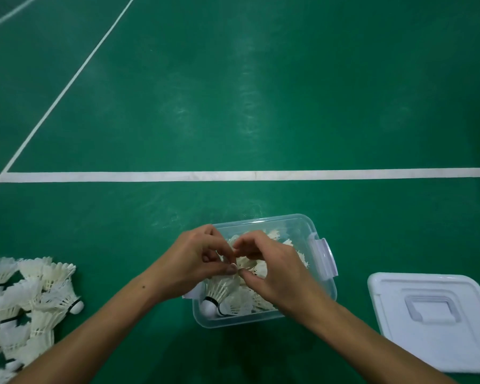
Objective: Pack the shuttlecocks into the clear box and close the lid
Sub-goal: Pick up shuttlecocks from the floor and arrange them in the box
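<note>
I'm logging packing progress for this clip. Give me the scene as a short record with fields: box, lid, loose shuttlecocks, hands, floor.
box: clear box on the floor, open, partly filled with white shuttlecocks
lid: white lid off, lying flat to the right of the box
loose shuttlecocks: pile on the floor at left, not yet packed
hands: left hand and right hand together over the box, fingers pinching among the shuttlecocks
floor: green court with white lines

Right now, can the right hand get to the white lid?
Probably yes. The right hand is busy over the clear box, but the lid lies on that hand's side with bare floor between.
</note>
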Motion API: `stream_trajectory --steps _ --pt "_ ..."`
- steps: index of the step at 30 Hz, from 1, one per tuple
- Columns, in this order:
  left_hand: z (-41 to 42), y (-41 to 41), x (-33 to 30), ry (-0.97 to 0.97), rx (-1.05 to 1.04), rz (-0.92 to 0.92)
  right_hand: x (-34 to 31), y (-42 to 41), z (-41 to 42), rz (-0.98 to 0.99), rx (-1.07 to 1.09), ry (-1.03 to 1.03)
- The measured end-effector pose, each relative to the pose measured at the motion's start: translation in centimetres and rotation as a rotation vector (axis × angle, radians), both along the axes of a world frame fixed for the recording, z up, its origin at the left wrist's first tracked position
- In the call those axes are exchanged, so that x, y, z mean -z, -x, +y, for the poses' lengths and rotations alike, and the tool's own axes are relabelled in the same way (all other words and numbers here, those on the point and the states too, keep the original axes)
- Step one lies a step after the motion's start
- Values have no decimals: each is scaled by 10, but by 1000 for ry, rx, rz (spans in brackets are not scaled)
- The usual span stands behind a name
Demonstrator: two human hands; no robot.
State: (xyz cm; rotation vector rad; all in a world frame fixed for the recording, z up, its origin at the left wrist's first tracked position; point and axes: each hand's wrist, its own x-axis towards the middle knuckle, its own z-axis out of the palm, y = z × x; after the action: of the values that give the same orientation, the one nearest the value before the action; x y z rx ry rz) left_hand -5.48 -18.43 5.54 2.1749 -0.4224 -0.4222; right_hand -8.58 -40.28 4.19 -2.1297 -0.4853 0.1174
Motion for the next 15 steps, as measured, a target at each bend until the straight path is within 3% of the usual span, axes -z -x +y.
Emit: stream_trajectory --steps 5,9,12,15 --pt "-2 4 -3 58 -28 -2 5 4 -8 -57 58 98" --pt "17 9 -4 110 -143 -36 0 14 -31 151 261 -30" --pt "31 14 -5 147 -218 -45 7 23 -31 306 173 62" --pt "38 19 -5 165 -250 -35 17 27 -20 321 67 142"
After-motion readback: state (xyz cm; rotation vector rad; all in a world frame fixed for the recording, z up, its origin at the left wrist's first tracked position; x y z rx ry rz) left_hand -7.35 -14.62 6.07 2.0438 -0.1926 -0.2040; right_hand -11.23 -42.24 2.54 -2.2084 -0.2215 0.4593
